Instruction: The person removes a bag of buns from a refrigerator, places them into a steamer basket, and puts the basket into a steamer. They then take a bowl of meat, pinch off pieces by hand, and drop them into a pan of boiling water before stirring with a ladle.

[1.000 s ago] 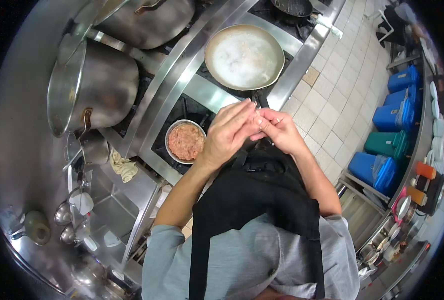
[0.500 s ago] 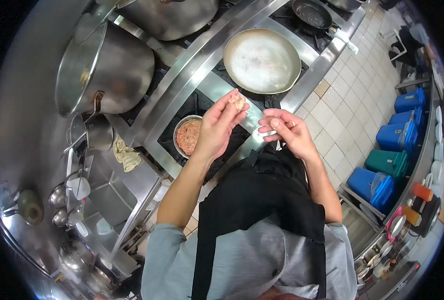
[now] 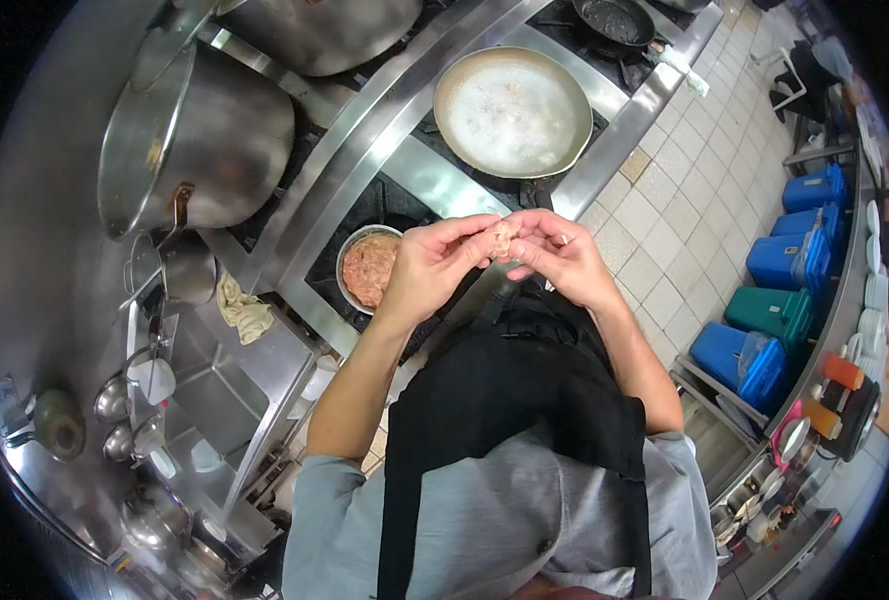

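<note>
A small lump of raw minced meat (image 3: 503, 238) is pinched between my two hands, in front of my black apron. My left hand (image 3: 447, 264) has its thumb and fingers closed on the lump's left side. From the other side, my right hand (image 3: 557, 258) presses it with thumb and fingertips. Left of my left hand, a round metal bowl (image 3: 344, 262) on the stove holds more minced meat (image 3: 371, 270). Beyond my hands sits a wide pan (image 3: 513, 110) with pale, cloudy liquid in it.
Large steel pots (image 3: 220, 130) stand at the upper left. A black frying pan (image 3: 615, 22) rests on a far burner. A steel sink (image 3: 220, 400) and a crumpled cloth (image 3: 243, 310) are at the left. Blue bins (image 3: 740, 358) line the right side beyond the tiled floor (image 3: 670, 220).
My left hand has come lower with the lump of meat, and my right hand has moved left and closed on it. The view has shifted slightly.
</note>
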### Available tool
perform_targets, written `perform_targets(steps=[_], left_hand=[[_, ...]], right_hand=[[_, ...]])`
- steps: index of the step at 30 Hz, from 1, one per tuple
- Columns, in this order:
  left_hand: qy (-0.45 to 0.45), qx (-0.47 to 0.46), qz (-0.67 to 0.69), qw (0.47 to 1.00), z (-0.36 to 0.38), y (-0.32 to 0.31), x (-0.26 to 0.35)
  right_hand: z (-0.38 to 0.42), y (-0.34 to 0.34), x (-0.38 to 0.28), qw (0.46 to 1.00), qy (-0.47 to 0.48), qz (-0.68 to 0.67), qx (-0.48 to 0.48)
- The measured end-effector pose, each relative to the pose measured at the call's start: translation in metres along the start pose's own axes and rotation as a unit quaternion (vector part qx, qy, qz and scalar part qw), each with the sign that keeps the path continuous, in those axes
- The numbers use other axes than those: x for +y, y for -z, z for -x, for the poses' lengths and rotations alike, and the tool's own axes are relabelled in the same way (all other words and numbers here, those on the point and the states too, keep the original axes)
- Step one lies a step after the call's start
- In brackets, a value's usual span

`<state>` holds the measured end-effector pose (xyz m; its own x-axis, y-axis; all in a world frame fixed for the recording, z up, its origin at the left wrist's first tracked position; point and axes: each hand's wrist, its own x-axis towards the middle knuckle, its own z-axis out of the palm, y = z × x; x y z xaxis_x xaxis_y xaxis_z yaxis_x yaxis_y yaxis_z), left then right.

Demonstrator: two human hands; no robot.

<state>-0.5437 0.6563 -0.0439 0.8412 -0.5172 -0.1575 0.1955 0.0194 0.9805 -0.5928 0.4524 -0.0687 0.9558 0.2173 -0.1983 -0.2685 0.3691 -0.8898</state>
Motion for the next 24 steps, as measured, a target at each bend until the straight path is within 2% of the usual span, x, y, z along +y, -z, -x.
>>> perform_targets(steps=[2,5,7,8,10,11,14,16,18,19,20,21,22,23,24], left_hand=[[0.013,-0.007,0.005,1.000,-0.001,0.003,-0.014],[0.023,0.042,0.046,0.998,0.001,-0.007,-0.024],[-0.049,0.146,0.039,0.987,0.004,-0.015,-0.022],[-0.048,0.145,0.039,0.988,0.005,-0.018,-0.021],[-0.215,0.113,-0.158,0.957,0.006,-0.021,-0.018],[-0.247,0.067,-0.281,0.925,0.006,-0.015,-0.016],[-0.262,0.042,-0.314,0.912,-0.003,-0.014,-0.015],[-0.235,0.063,-0.309,0.920,-0.012,-0.013,-0.016],[-0.090,0.089,-0.153,0.980,-0.026,-0.006,-0.039],[-0.093,0.119,-0.133,0.979,-0.037,-0.009,-0.047],[-0.034,0.084,-0.203,0.975,-0.048,-0.005,-0.046],[0.023,0.087,-0.186,0.978,-0.059,-0.008,-0.039],[-0.027,0.069,-0.117,0.990,-0.082,-0.006,-0.072],[-0.063,0.095,-0.112,0.987,-0.100,-0.009,-0.080],[-0.057,0.131,-0.224,0.964,-0.115,-0.009,-0.077]], right_hand=[[0.000,0.001,0.005,1.000,0.003,0.004,-0.007],[0.000,0.001,0.008,1.000,0.000,-0.003,-0.001],[-0.001,0.002,0.007,1.000,-0.007,-0.014,0.012],[-0.002,0.002,0.007,0.999,0.004,-0.030,0.015],[-0.004,0.003,0.008,0.999,0.015,-0.047,0.016],[-0.005,0.003,0.010,0.999,0.019,-0.044,0.007],[-0.002,0.000,0.005,0.999,0.008,-0.039,-0.015],[0.004,-0.001,0.000,0.999,-0.006,-0.032,-0.028],[0.010,0.001,-0.003,1.000,-0.014,0.005,-0.026],[0.015,0.004,0.000,0.998,-0.015,0.009,-0.058],[0.020,0.011,0.006,1.000,-0.016,0.025,-0.003],[0.019,0.016,0.012,0.998,-0.016,0.040,0.038],[0.021,0.014,0.007,0.995,-0.037,0.059,0.065],[0.021,0.015,0.009,0.994,-0.048,0.049,0.091],[0.020,0.021,0.015,0.994,-0.037,0.051,0.091]])
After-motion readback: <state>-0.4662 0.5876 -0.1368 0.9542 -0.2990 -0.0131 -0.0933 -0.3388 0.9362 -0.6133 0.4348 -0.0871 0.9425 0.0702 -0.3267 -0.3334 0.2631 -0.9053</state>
